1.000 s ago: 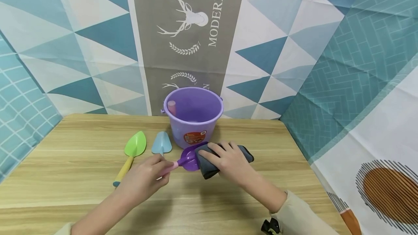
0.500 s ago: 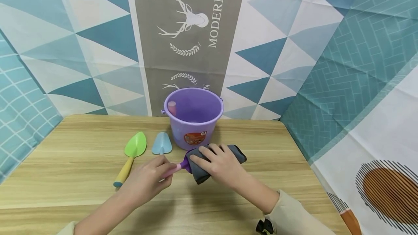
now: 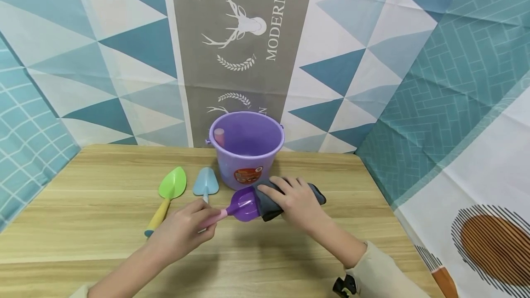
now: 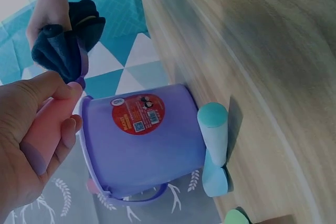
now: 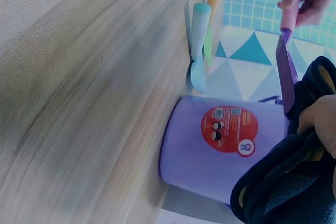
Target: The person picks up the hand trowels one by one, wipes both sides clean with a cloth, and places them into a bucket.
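My left hand [image 3: 182, 226] grips the pink handle [image 4: 51, 129] of a toy shovel with a purple blade [image 3: 245, 204], held above the table. In my right hand [image 3: 296, 199] is a folded dark grey cloth [image 3: 270, 205], laid over the far end of the blade. The fingers bend over the top of the cloth, and its loose end sticks out to the right. Seen from the right wrist, the blade [image 5: 286, 77] runs into the cloth's folds [image 5: 283, 182]. Just behind the shovel stands a purple bucket [image 3: 244, 164] with a red label.
A green shovel with a yellow handle [image 3: 159, 217] and a light blue shovel [image 3: 205, 182] lie on the wooden table [image 3: 103, 187], left of the bucket. One pink handle [image 3: 219, 137] pokes up inside the bucket. Patterned fabric [image 3: 236, 82] hangs behind the table.
The cloth first slid left over the blade, covering nearly all of it, then moved back right towards the tip, baring the blade again. My left hand has barely moved.
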Demonstrator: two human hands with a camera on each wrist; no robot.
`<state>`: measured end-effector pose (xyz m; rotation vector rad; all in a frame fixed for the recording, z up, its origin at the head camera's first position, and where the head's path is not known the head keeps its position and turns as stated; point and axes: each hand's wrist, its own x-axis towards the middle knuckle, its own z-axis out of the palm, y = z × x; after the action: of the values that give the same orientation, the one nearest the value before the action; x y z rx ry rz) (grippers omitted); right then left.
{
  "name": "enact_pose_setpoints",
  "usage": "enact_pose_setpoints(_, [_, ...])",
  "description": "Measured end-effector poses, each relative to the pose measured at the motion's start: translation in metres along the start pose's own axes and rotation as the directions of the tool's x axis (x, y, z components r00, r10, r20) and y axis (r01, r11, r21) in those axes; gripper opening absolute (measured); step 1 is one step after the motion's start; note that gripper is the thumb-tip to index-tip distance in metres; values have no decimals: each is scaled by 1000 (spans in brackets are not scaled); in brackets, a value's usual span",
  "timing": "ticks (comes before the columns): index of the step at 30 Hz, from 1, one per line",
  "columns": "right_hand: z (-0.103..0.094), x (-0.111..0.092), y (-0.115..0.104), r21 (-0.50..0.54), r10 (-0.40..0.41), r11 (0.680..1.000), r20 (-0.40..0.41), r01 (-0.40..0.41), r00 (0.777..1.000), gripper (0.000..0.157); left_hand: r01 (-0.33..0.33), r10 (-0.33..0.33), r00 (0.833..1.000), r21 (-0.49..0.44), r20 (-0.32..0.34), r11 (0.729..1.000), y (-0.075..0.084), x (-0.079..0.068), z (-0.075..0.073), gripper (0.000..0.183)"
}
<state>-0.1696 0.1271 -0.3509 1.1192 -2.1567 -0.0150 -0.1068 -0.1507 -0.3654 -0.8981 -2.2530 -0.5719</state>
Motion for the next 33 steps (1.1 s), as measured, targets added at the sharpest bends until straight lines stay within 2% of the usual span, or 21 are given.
enact_pose_setpoints(5, [-2,-5,6,31,49,998,17,-50,999,67,19,-19,1000,-61,-9,998,-2,-3,1,33])
enact_pose_setpoints(12, [-3,-7,12,112,122,986,12,-123,992,68,69,-67,998,-90,17,994,-4,-6,-1,32])
enact_pose_setpoints(17, [-3,-8,18,226,230,950,-42,-215,972,66,118,-119,993,-142,0,983,-7,-7,1,32])
enact_pose_setpoints(20, [-3,-9,20,301,300,915,-67,-267,952,62,140,-154,987,-212,-49,967,-9,-7,4,33])
enact_pose_setpoints(23, [-5,-9,20,367,359,876,-62,-313,931,61,164,-210,971,-319,-114,934,-11,-7,6,35])
enact_pose_setpoints(25, [-7,-9,18,405,396,848,-57,-341,916,63,207,-272,954,-384,-123,900,-11,-7,7,35])
enact_pose_setpoints(28, [-7,-7,15,464,440,810,-76,-359,895,66,302,-373,924,-438,-84,847,-9,-6,7,33])
enact_pose_setpoints(30, [-6,-6,13,511,467,783,-107,-354,878,64,368,-431,902,-462,-34,807,-6,-4,7,30])
enact_pose_setpoints(33, [-3,-3,10,567,479,766,-190,-303,857,59,433,-485,874,-516,38,739,-2,0,8,26])
